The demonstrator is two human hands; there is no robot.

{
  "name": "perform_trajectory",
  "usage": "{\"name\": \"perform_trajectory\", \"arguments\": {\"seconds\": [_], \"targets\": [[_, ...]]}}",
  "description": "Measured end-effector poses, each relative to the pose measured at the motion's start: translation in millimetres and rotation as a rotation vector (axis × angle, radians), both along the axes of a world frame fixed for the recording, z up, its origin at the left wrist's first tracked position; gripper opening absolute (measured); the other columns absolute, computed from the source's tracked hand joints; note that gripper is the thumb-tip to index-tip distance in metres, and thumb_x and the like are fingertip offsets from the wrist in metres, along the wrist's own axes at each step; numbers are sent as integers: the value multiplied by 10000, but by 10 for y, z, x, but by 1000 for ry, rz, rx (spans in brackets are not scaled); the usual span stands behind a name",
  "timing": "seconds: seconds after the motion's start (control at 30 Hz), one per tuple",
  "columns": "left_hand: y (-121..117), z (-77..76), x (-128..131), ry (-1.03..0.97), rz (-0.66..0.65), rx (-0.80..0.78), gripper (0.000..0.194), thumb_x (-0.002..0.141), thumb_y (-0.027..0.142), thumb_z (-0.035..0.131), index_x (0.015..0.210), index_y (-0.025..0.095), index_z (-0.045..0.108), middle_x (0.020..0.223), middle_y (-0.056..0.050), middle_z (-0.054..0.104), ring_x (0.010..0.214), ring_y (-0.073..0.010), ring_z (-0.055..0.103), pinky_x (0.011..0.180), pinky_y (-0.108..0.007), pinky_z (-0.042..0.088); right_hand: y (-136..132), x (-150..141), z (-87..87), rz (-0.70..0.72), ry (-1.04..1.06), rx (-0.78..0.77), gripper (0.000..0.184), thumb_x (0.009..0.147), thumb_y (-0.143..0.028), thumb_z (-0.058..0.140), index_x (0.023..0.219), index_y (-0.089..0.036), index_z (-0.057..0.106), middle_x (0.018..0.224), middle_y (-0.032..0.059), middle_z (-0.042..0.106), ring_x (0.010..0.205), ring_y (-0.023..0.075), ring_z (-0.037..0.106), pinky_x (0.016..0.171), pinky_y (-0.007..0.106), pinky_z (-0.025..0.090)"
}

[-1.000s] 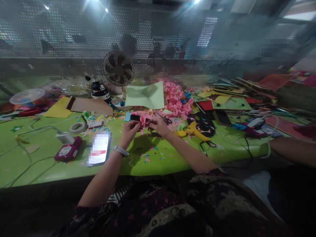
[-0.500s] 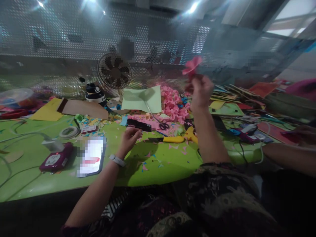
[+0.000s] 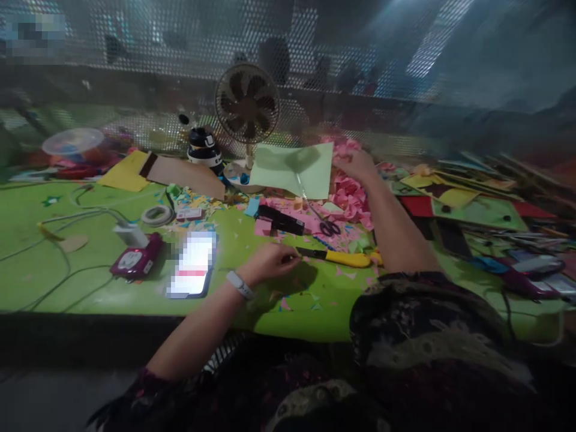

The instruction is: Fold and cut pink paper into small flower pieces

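My right hand point(image 3: 359, 165) reaches over the heap of pink paper flowers point(image 3: 353, 201) at the back of the table. Its fingertips merge with the pink paper and are blurred, so whether a flower is between them is unclear. Low over the green tabletop, my left hand point(image 3: 273, 263) is closed, thumb and fingers curled together; anything inside is hidden. Just right of those fingers lies a yellow-handled cutting tool point(image 3: 346, 258) with a dark blade. A black stapler point(image 3: 281, 219) and scissors point(image 3: 329, 228) rest on paper scraps beyond the left hand.
A light green sheet point(image 3: 292, 171) stands before a fan point(image 3: 247, 103). On the left are a lit phone point(image 3: 192, 264), a purple device point(image 3: 137, 259) with cables, and a tape roll point(image 3: 157, 215). Card pieces point(image 3: 477, 210) pile up at the right.
My right hand has come down from holding a pink paper flower raised in the air to the pink heap. My left hand has shifted nearer the cutting tool. The view has turned right.
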State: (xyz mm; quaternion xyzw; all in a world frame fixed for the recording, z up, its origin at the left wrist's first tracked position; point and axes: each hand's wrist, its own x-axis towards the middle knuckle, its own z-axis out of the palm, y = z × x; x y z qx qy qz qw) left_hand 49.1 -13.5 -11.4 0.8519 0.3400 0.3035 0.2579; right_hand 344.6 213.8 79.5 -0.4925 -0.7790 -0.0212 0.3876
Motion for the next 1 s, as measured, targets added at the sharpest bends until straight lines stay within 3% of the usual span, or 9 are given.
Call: {"name": "perform_trajectory", "arguments": {"seconds": [0.1,0.2,0.33,0.47,0.63,0.73,0.83,0.9,1.0], "targets": [[-20,2,22,97,-46,-14,173,846,242,612,735,186,733,636,-38,669,535,-124,497,540,-267,283,-458,-286,-185,-5,-17,-141,140,800,-306,744,801,-166,749,668,34,682,622,150,579,689,329,451],[-43,34,13,78,-51,-47,170,836,273,628,746,190,745,600,-26,647,515,-115,481,535,-261,285,-1017,-688,-286,179,-62,-304,176,872,-318,671,927,-186,773,830,58,749,703,190,637,694,335,475],[-80,81,-19,14,-158,-111,320,886,400,597,701,174,728,543,-11,603,462,-94,429,498,-254,269,-1546,-1283,-503,340,-305,-276,297,851,-323,699,1114,-194,744,1125,97,738,936,240,665,772,336,485],[-87,92,-41,-56,-195,-111,333,870,425,627,704,153,725,566,-21,619,490,-92,460,502,-241,298,-1637,-1668,-716,243,-612,-251,385,920,-366,627,1242,-165,692,1224,153,671,1021,261,642,707,312,457],[-111,136,-42,-103,-169,-133,345,874,430,616,698,152,720,594,-32,637,509,-98,481,512,-245,324,-1518,-1721,-752,176,-461,-222,271,981,-266,518,1067,-187,763,1114,118,685,1007,225,629,706,297,446],[-111,160,-45,-268,-22,-119,387,870,486,610,650,175,678,564,-14,588,511,-102,451,525,-262,342,-1473,-1586,-727,190,-225,-180,228,947,-251,574,1036,-186,774,1081,106,702,1019,235,630,816,327,477],[-19,161,-95,-663,326,-102,443,884,587,569,669,204,629,602,-15,576,559,-122,498,576,-288,411,-1485,-1388,-707,223,-89,-125,201,927,-264,610,1010,-209,785,1002,88,719,978,241,637,880,370,489],[87,148,-146,-890,518,-178,422,908,608,522,823,216,651,712,-31,636,656,-150,593,638,-302,471,-1536,-1265,-699,249,-60,-95,209,933,-282,609,1024,-218,786,977,86,714,960,240,637,875,379,497],[225,106,-195,-1001,596,-436,423,871,622,565,969,215,628,889,-54,709,810,-176,685,695,-296,519,-1669,-1164,-708,284,-89,-66,236,946,-270,591,1071,-216,783,1010,96,701,977,239,633,860,373,504]]}}
